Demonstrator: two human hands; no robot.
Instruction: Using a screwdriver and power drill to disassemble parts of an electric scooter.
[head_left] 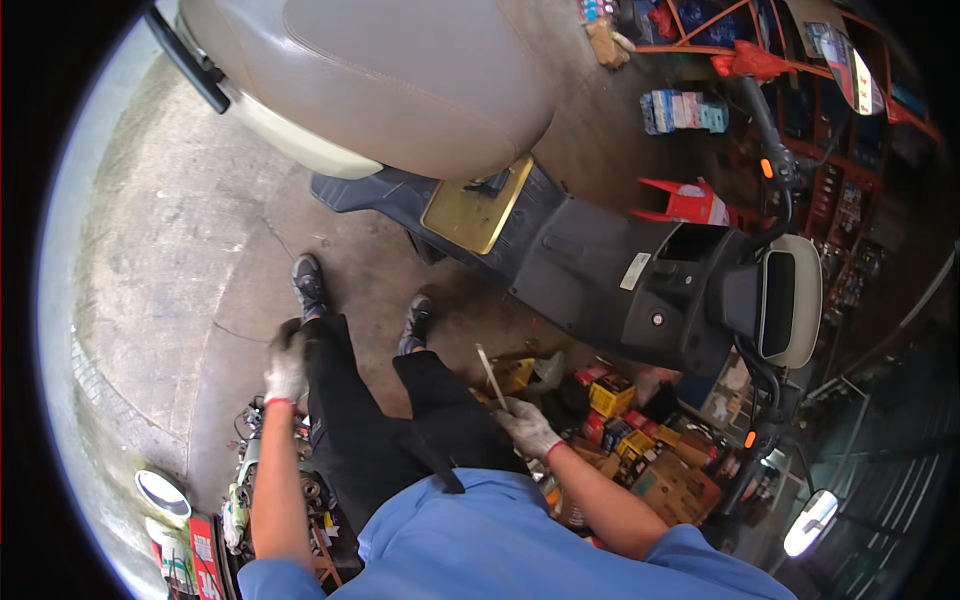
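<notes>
My left hand point(286, 368), in a white work glove with darkened fingertips, hangs beside my left thigh. Its fingers look loosely stretched, and I see nothing in them. In front of my right thigh, my right hand point(530, 430) wears a similar glove and is closed round a slim, pale metal tool point(490, 373). The tool points up and away from me; its lower end is hidden in my grip. Ahead stands a scooter with a brown seat point(390, 80) and dark grey front body point(600, 265). A yellow tray point(480, 208) lies on its footboard, with small dark items inside.
Cardboard boxes point(672, 492) and yellow packages point(611, 394) crowd the floor at my right. Parts and tools point(318, 490) are piled behind my left side, near a round mirror point(163, 493). Beyond the scooter are a red stool point(690, 203), stacked packs point(684, 112) and orange-red shelving point(700, 40).
</notes>
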